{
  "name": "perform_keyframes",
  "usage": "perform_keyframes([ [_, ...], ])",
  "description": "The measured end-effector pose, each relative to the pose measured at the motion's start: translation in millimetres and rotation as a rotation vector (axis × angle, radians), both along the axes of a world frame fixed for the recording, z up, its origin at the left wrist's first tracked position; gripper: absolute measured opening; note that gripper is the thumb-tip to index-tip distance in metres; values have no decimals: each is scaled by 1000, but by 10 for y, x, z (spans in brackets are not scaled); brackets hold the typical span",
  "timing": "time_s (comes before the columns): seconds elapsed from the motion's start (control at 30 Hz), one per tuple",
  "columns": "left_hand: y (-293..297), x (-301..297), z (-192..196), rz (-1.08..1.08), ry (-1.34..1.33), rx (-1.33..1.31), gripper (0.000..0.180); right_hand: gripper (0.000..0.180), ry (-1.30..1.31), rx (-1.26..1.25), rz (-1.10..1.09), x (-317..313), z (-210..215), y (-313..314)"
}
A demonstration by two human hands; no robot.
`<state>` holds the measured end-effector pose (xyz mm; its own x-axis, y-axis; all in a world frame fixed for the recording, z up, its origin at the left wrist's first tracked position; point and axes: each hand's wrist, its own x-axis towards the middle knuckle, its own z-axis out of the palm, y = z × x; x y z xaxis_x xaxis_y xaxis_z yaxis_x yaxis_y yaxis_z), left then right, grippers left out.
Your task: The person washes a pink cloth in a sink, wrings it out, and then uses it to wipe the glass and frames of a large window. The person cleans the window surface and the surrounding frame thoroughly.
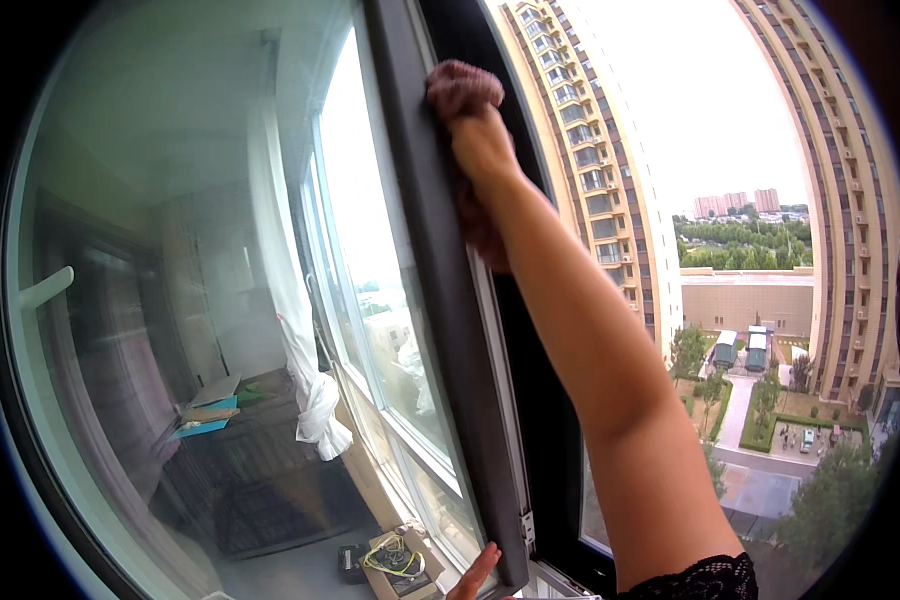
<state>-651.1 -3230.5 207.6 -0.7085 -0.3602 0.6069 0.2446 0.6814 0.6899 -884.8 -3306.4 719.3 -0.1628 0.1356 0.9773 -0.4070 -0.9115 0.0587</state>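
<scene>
Reaching up the frame's centre, the right hand [483,140] clamps a cloth [462,88] against the near-upright window frame [450,330]; the left hand [475,577], fingers apart, touches its bottom.

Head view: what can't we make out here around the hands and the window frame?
- Right hand: its fingers are wrapped in the dark red cloth, so the grip itself is hidden.
- Cloth: its lower part hangs behind the forearm, so its full extent is unclear.
- Left hand: only fingertips show by the dark window frame; the lower edge cuts off the rest.
- Items on the small box near the sill: too small to identify.
</scene>
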Motion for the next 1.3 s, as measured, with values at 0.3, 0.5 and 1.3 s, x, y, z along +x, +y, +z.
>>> perform_keyframes([
  [0.3,-326,-44,-101,-247,65,407,61,37,-82,236,-48,-104,1990,51],
  [0.5,-168,48,400,-44,9,-58,62,51,-31,148,-84,66,1416,1],
  [1.3,140,-159,-77,-64,44,225,63,33,-104,836,-693,276,-5403,803],
])
